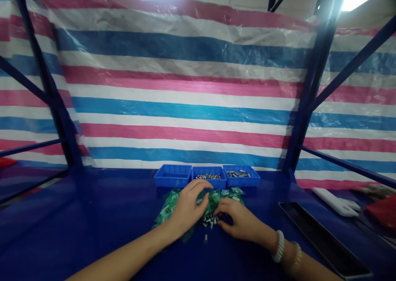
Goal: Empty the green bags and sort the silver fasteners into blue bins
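Note:
A small pile of metal screws [210,219] lies on the blue table between my hands, with one loose screw [206,238] nearer to me. My right hand [238,219] reaches in from the right, its curved fingers and thumb apart at the edge of the pile. Over the green plastic bags [168,204] is my left hand [190,204], its thumb and curled fingers spread apart with nothing visible between them. The bags are crumpled and carry small labels; both hands partly cover them. Whether a screw touches my right fingertips is too small to make out.
Behind the bags stand three blue bins in a row: the left bin [173,183] shows a bare floor, the middle bin [208,184] holds small screws, the right bin [243,182] longer metal parts. A black tablet-like slab [321,237] and a white device [335,202] lie right. Blue posts [305,104] frame the table.

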Motion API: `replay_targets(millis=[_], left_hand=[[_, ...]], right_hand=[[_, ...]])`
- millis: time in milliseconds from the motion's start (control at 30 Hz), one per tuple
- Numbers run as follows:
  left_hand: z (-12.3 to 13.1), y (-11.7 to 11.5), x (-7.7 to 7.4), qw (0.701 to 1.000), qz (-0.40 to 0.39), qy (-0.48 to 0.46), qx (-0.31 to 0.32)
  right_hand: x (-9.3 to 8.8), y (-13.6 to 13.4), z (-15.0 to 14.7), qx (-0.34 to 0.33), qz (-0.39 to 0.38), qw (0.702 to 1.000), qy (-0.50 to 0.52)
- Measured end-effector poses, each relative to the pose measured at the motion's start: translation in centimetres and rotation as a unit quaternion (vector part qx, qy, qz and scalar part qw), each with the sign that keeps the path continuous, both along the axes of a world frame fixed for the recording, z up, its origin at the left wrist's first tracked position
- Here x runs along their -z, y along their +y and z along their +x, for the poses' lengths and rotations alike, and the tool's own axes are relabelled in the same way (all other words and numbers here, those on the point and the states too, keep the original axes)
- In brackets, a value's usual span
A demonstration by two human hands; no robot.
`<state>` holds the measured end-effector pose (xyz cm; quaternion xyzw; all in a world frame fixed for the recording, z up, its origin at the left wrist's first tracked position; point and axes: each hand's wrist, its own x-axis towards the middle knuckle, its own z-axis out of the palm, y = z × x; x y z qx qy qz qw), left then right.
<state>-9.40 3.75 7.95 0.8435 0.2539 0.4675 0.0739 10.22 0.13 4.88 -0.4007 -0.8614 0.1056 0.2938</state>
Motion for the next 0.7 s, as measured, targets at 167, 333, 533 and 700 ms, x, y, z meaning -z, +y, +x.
replay_targets(millis=[167,333,533,700], left_hand=[[-0.2,-1.2,0.2,0.999,-0.040,-0.026,0.002],[0.3,-2.3,0.0,0.992,-0.126,-0.014,0.021],[1.2,-3.4,0.5,0.973,-0.219,-0.030,0.064],[1.5,-4.0,0.4,0.947,-0.291,-0.104,0.087]], right_hand=[[0.2,0.7,0.3,0.035,-0.062,0.995,0.069],[-0.5,0.6,0.1,0.044,-0.129,0.958,0.251],[-0.3,-0.3,-0.9,0.045,-0.143,0.942,0.300],[-0.6,-0.8,-1.5,0.026,-0.115,0.956,0.267]])
